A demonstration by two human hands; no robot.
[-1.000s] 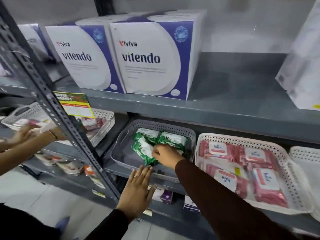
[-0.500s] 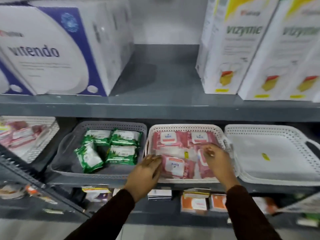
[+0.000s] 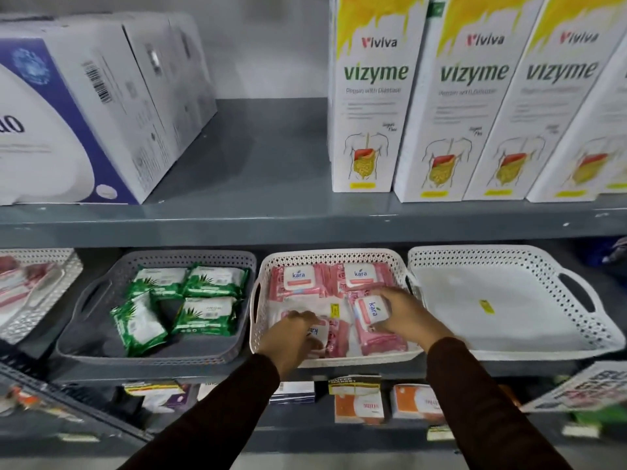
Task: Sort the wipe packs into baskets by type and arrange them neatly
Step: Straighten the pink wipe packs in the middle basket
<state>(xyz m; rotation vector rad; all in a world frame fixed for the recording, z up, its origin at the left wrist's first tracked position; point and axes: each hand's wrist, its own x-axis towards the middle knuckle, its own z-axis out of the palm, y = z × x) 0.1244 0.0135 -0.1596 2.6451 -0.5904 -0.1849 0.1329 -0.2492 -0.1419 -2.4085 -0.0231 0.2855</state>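
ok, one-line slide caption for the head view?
Both hands straighten pink packs in the middle white basket; green packs fill the grey one.

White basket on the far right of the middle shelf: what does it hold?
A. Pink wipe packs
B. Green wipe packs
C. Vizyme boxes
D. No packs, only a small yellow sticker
D: the right white basket shows a bare floor with one yellow sticker.

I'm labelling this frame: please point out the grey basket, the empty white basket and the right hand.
grey basket (image 3: 89,300): head view, left handle wall.
empty white basket (image 3: 509,320): head view, bare floor.
right hand (image 3: 403,310): head view, back of hand.
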